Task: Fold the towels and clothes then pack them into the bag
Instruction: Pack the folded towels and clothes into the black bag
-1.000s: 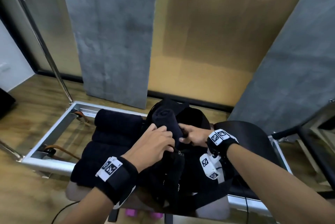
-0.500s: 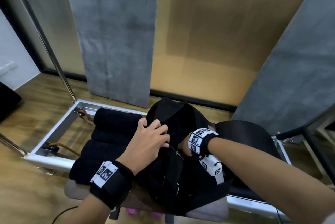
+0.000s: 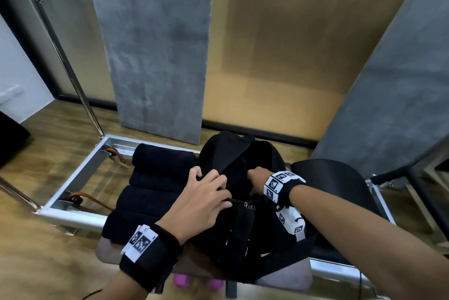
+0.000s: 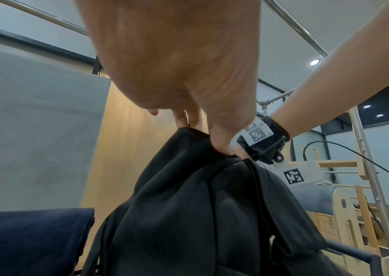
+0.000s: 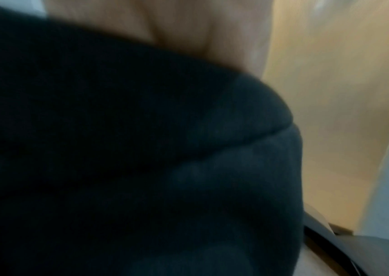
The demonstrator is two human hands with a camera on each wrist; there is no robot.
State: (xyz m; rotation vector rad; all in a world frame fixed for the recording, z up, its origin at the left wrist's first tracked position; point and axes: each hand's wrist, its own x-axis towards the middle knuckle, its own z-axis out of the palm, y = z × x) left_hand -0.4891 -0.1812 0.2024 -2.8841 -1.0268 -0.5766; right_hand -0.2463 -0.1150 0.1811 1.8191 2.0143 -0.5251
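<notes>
While the black bag point(image 3: 233, 207) stands on the cushioned bench point(image 3: 286, 275) beside stacked dark towels point(image 3: 155, 183) in the head view, the left hand point(image 3: 196, 205) grips its opening edge. The left wrist view shows that pinch on the rim. The right wrist view is blurred: the right hand point(image 3: 257, 175) reaches inside, its grasp indiscernible.

My forearms are bare, no sleeves. Each wrist wears a wide black fabric wrist strap point(image 3: 150, 254) topped with white tags printed in black square codes. Under my right wrist hangs a small white camera block point(image 3: 291, 220) bearing the same codes.
</notes>
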